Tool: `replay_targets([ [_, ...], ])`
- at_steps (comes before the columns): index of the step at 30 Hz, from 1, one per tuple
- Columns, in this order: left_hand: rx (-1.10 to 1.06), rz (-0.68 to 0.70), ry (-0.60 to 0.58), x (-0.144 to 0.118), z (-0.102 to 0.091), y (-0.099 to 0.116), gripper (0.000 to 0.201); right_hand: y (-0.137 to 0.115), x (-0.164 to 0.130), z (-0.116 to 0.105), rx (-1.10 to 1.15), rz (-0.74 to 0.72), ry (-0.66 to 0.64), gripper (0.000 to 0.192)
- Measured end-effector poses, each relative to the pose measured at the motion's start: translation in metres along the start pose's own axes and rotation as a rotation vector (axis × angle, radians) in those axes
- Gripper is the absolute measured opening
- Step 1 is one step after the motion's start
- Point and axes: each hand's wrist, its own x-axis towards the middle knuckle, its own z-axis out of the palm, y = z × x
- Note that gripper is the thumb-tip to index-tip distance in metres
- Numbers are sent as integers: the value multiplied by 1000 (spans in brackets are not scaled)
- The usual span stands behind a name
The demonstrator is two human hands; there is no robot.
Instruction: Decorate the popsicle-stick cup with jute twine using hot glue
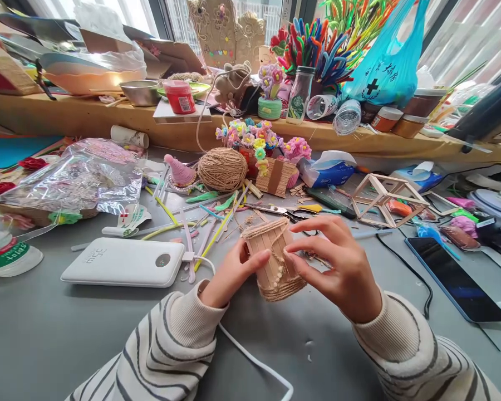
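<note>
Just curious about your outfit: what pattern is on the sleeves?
Cream sleeves with thin dark stripes, seen best in the head view, where both hands hold a small stick-and-twine holder.

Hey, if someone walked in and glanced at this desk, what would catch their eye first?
Probably the small twine-wrapped popsicle-stick basket at the centre, held between the left hand and right hand over the grey table. Next, the bright bunch of coloured pipe cleaners on the wooden shelf behind, then the white power bank lying left of the hands.

A grey worktop [45, 334] fills the near scene. A wooden shelf [67, 114] runs along its far edge. Daylight enters through the far windows [125, 11].
</note>
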Motion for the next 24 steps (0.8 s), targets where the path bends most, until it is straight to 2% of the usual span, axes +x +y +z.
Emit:
replay_targets([
  [7,-4,-67,73,-7,6,1,74,1,0,5,-37,-20,-25,5],
  [15,-90,-140,75,-4,5,-4,79,4,1,3,-73,-70,-48,7],
  [24,-133,-128,91,-2,4,-6,74,3,2,4,-104,-65,-65,5],
])
